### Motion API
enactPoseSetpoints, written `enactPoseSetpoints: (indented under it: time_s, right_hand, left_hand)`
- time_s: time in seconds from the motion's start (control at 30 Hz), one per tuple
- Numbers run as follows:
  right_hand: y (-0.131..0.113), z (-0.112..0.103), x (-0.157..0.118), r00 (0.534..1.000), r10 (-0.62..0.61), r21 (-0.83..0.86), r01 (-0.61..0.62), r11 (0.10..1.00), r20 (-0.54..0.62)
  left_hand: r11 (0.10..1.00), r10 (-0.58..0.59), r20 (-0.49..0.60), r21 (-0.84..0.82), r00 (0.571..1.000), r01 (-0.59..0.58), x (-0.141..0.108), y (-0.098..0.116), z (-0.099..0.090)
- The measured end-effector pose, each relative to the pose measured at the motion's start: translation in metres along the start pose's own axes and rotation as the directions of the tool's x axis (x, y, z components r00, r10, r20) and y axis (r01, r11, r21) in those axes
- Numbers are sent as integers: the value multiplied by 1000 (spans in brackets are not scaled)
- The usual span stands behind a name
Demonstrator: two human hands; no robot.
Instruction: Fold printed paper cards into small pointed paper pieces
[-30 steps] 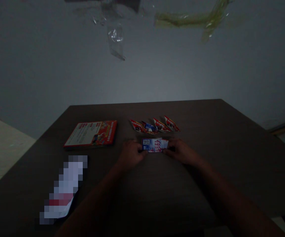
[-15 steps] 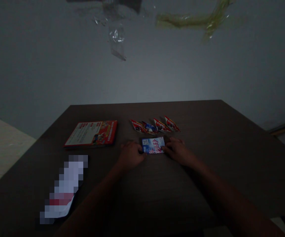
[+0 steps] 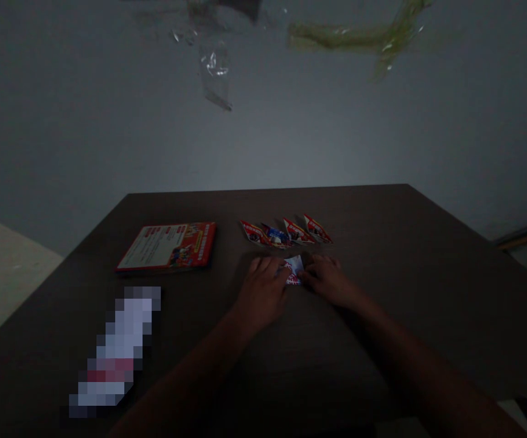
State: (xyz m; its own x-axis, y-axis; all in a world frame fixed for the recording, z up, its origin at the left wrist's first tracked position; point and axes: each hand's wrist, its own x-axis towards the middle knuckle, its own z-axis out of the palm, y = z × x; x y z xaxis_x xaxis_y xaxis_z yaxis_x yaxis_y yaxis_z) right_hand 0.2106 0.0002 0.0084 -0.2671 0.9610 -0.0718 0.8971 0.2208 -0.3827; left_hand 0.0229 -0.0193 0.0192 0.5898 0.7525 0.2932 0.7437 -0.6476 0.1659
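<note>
A small blue and white printed paper (image 3: 294, 265) lies on the dark table between my two hands. My left hand (image 3: 266, 283) lies over its left part and hides it, with the fingers stretched forward. At its right edge my right hand (image 3: 328, 278) pinches the paper between thumb and fingers. Just behind the hands several small folded papers stand in a row: a red one (image 3: 255, 233) at the left, a blue one (image 3: 277, 236) beside it, and two more red ones (image 3: 297, 231) to the right.
On the left of the table (image 3: 395, 213) lies a stack of red and white printed sheets (image 3: 167, 246). Nearer, at the front left, is a pale blurred-out object (image 3: 120, 347). A wall with tape (image 3: 341, 38) stands behind the table.
My left hand has moved right, from the paper's left edge onto the paper, so less of the print shows. My right hand has hardly moved.
</note>
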Motion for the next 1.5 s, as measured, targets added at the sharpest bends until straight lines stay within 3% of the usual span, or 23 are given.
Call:
enactPoseSetpoints:
  time_s: [0.17, 0.33, 0.43, 0.53, 0.63, 0.73, 0.83, 1.0, 1.17, 1.33, 1.5]
  right_hand:
    - [-2, 0, 0, 1000, -19, 113, 18, 993, 7]
    - [-3, 2, 0, 996, -93, 465, 87, 881, -10]
    - [-1, 1, 0, 977, -146, 619, 213, 756, -157]
    - [1, -4, -3, 919, -145, 609, 354, 709, -366]
    - [-2, -9, -8, 859, -178, 562, 457, 689, -480]
    - [-5, -8, -11, 847, -154, 586, 472, 658, -508]
    - [-6, -2, -10, 868, -72, 661, 425, 618, -491]
    - [-7, 5, -7, 912, 20, 771, 335, 542, -410]
    - [-10, 6, -8, 925, 85, 787, 264, 557, -370]
    - [-11, 3, -10, 924, 28, 705, 271, 656, -382]
    - [-11, 2, -10, 925, 6, 703, 285, 652, -380]
  left_hand:
    - [998, 54, 35, 33, 998, -55, 5, 5, 4]
    - [998, 45, 6, 52, 999, -45, 6, 4, 7]
    - [999, 26, -106, -44, 994, -31, 5, -2, 10]
    - [961, -98, -276, -277, 956, 18, 2, -8, 11]
    - [784, -360, -257, -604, 897, 141, -1, -12, 9]
    - [456, -543, -95, -868, 835, 198, -2, -13, 6]
    - [174, -571, 40, -970, 820, 168, 0, -14, 9]
    - [-46, -532, 148, -988, 834, 146, 1, -7, 19]
    - [-50, -492, 167, -985, 854, 163, -1, -1, 21]
    - [8, -545, 145, -984, 826, 178, 0, -7, 20]
    - [61, -560, 150, -973, 815, 221, 0, -8, 17]
